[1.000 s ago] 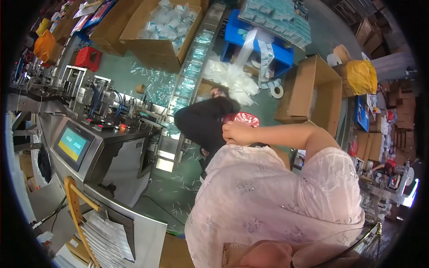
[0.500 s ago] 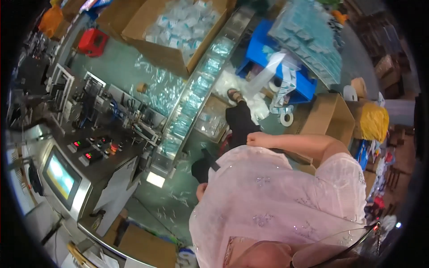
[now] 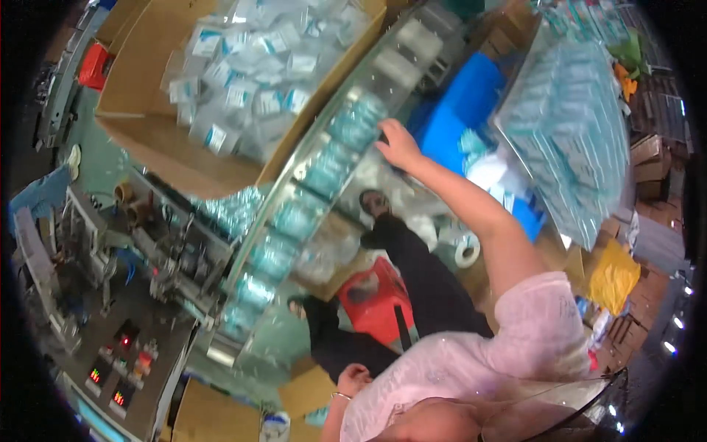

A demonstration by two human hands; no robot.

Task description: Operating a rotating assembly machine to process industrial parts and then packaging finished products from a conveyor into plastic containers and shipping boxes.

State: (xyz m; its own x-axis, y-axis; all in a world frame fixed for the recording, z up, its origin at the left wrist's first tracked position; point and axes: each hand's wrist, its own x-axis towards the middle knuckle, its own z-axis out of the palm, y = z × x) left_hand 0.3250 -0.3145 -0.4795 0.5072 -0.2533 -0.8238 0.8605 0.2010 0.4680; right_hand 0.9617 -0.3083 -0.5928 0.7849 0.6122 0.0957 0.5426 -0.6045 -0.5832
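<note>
My right hand (image 3: 400,145) reaches over the right edge of a narrow conveyor (image 3: 300,174), its thumb and fingers apart and nothing visibly held. Just beside its fingertips lies a clear package with teal contents (image 3: 355,124). Several more teal packages (image 3: 297,214) sit in a row down the belt toward me. My left hand (image 3: 353,379), with a bracelet at the wrist, rests near my lap with its fingers curled in. I see nothing in it.
Left of the conveyor stands a large carton (image 3: 169,151) of small clear packets. A machine (image 3: 110,317) fills the lower left. A red stool (image 3: 374,298) stands between my legs. Stacked teal packs (image 3: 563,132) and a blue bin (image 3: 468,96) are at the right.
My right hand has moved from my lap out to the conveyor's edge. The view has shifted, bringing the carton and belt closer and showing more of the red stool.
</note>
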